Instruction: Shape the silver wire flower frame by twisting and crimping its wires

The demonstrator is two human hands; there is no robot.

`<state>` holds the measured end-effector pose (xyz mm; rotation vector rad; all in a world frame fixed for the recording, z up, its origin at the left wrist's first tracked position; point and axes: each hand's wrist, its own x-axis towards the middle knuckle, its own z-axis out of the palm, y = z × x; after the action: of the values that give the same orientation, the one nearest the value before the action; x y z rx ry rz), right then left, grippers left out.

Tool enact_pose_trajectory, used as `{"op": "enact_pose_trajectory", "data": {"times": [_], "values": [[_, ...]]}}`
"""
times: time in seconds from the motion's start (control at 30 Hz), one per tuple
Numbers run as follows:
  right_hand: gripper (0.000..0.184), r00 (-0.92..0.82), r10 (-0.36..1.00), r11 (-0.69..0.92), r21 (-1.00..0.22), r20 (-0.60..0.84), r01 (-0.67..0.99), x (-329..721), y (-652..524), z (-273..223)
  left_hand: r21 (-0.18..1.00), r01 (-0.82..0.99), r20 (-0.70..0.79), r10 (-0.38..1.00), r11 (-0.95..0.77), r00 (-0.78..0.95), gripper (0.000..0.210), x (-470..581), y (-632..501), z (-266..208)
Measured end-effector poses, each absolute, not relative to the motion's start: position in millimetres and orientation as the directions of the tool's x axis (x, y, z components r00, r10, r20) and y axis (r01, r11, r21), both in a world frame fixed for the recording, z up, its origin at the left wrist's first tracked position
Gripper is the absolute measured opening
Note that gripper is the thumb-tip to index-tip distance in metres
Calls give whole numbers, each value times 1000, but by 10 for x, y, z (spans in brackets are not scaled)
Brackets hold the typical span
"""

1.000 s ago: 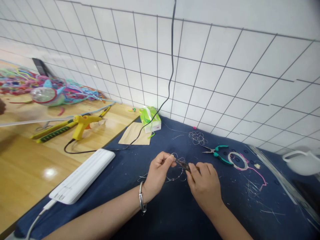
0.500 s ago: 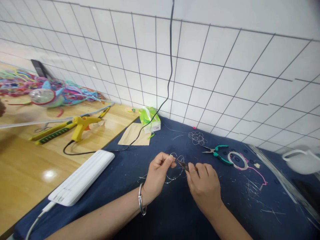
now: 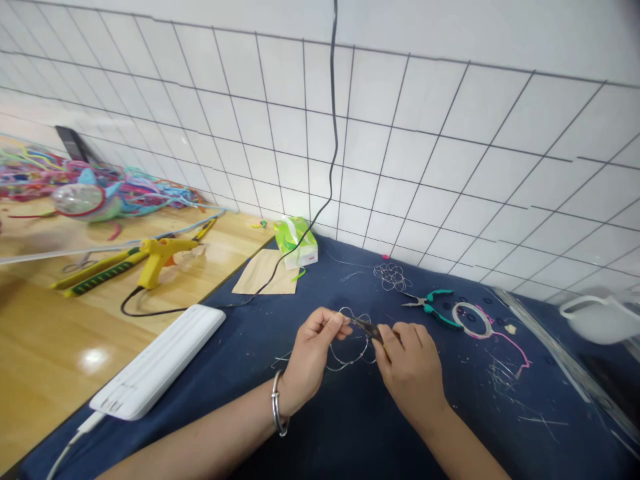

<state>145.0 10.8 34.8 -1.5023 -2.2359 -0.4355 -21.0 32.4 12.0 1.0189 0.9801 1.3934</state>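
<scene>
Thin silver wire [image 3: 343, 366], bent into several loops, hangs at my fingers above the dark blue cloth. My left hand [image 3: 316, 343] pinches a part of this wire between thumb and forefinger. Dark-jawed pliers [image 3: 369, 329] are gripped in my right hand [image 3: 411, 363], their tips pointing left and meeting the wire close to my left fingertips. Whether the jaws are closed on the wire is too small to tell. Behind my hands lies a flower-like coil of looped wire [image 3: 393, 276]. Teal-handled pliers [image 3: 430, 303] rest to its right.
A white power bank [image 3: 160, 363] with a cable lies left. Beyond it are a yellow glue gun [image 3: 159, 259], a tissue pack [image 3: 296, 239] and brown paper [image 3: 265, 272]. At right are a white ring of cord [image 3: 471, 320], wire scraps and a white mask [image 3: 600, 319]. A tiled wall [image 3: 280, 120] stands behind.
The view has shifted slightly, so the table items sit a little further left. Both hands keep their hold, with the pliers' tips still at the wire.
</scene>
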Motion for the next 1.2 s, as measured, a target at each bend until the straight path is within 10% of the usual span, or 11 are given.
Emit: {"op": "enact_pose_trajectory", "data": {"times": [1.2], "values": [[26, -382, 777, 329, 195, 500, 924, 1480, 56, 414, 827, -560, -13, 997, 56, 80, 8, -192, 310, 138]]}}
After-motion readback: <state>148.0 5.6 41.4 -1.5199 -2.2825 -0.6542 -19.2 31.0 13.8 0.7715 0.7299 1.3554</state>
